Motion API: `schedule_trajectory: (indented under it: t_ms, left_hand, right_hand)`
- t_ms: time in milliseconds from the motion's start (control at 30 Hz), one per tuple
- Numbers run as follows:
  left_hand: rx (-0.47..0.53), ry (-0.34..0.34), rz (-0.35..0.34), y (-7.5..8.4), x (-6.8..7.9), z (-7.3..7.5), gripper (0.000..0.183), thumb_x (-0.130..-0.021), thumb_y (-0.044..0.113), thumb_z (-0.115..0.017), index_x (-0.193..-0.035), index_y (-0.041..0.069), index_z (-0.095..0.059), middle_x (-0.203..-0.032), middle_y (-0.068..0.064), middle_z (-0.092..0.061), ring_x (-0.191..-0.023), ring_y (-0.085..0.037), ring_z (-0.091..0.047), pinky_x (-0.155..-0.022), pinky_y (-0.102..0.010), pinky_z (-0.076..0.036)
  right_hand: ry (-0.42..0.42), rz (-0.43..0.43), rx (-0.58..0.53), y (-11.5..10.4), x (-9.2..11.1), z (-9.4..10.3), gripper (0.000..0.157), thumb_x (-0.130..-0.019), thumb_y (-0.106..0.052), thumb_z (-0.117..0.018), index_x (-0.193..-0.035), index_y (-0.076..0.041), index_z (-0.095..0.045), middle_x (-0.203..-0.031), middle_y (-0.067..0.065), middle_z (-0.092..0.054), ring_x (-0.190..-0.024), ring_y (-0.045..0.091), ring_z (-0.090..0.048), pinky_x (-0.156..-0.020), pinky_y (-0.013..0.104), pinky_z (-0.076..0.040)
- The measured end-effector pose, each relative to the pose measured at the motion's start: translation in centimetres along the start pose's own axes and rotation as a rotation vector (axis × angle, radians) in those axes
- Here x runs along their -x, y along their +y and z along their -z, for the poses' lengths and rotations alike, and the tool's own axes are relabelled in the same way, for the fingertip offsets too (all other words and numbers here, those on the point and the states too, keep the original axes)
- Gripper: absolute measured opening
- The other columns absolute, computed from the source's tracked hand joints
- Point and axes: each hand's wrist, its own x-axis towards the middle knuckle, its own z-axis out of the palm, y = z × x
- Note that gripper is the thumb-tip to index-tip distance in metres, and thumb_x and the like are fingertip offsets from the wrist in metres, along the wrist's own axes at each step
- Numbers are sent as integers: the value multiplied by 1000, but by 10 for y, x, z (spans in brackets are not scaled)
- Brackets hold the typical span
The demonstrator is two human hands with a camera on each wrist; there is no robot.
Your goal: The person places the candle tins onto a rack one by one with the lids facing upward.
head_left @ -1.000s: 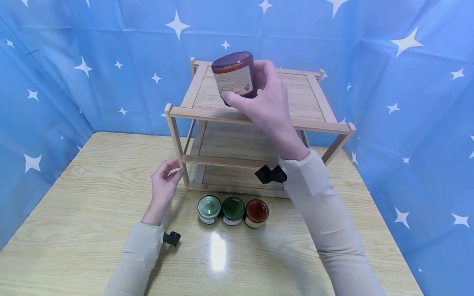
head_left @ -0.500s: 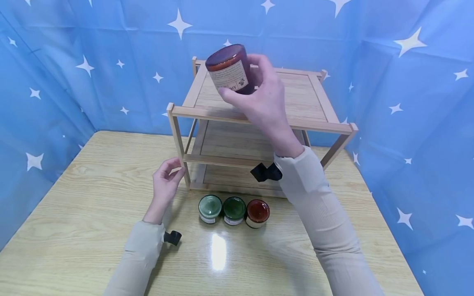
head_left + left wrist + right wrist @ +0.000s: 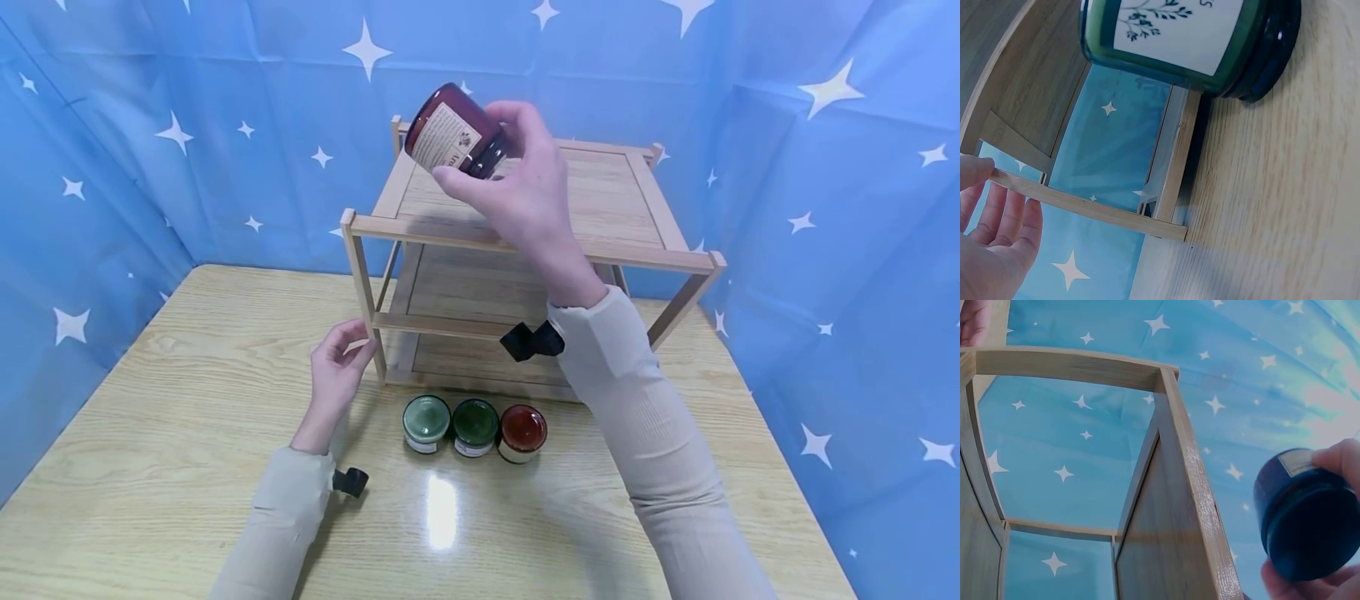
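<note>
My right hand (image 3: 532, 192) grips a dark red glass jar (image 3: 450, 133) with a cream label. It is held tilted above the top shelf of a wooden rack (image 3: 630, 200). In the right wrist view the jar's dark round end (image 3: 1313, 534) faces the camera, with thumb and fingers on opposite sides. My left hand (image 3: 336, 371) pinches the rack's front left leg; in the left wrist view the thumb lies on one side of the leg (image 3: 1079, 203), fingers behind. Pale green (image 3: 427, 419), dark green (image 3: 475, 422) and red (image 3: 522, 427) jars stand in a row before the rack.
The three-tier rack stands toward the back of a light wood table (image 3: 187, 400). Blue curtain (image 3: 247, 108) with white stars hangs behind and at both sides. A black strap (image 3: 532, 342) sits at the right cuff, another (image 3: 350, 482) at the left.
My right hand has moved slightly up and left, tipping the red jar further left so more of its side and label shows. The left hand stays on the rack leg.
</note>
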Motion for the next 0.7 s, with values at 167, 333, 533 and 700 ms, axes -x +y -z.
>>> schedule_trajectory:
  t_ms: [167,333,533,700]
  left_hand:
    - [-7,3,13,1,0,0,26,-80,-20,-57,-106,-19,-52,-91,10,-63,-89,-7,-60,-80,-19,-54]
    - [-1,6,18,1,0,-1,26,-80,-20,-57,-106,-19,-52,-91,9,-63,-89,-7,-59,-79,-19,-54]
    - [-1,8,11,1,0,-2,26,-80,-20,-57,-106,-20,-51,-91,8,-63,-90,-7,-59,-80,-19,-53]
    - [-2,11,13,0,0,-1,26,-80,-21,-56,-106,-19,-52,-91,8,-63,-90,-7,-59,-80,-19,-54]
  right_hand:
    - [28,-23,-41,-1,-1,-2,59,-68,-16,-83,-116,-5,-50,-101,4,-60,-91,13,-52,-78,25,-47]
    - [56,-23,-102,-1,-1,-1,58,-67,-13,-84,-115,-6,-53,-102,5,-60,-92,14,-52,-81,25,-46]
    - [58,1,-100,1,-3,-2,56,-67,-13,-83,-116,-6,-56,-101,4,-59,-92,13,-50,-86,21,-40]
    - [48,-63,-83,1,-4,-6,55,-69,-17,-82,-114,-8,-52,-99,2,-56,-93,12,-49,-84,19,-40]
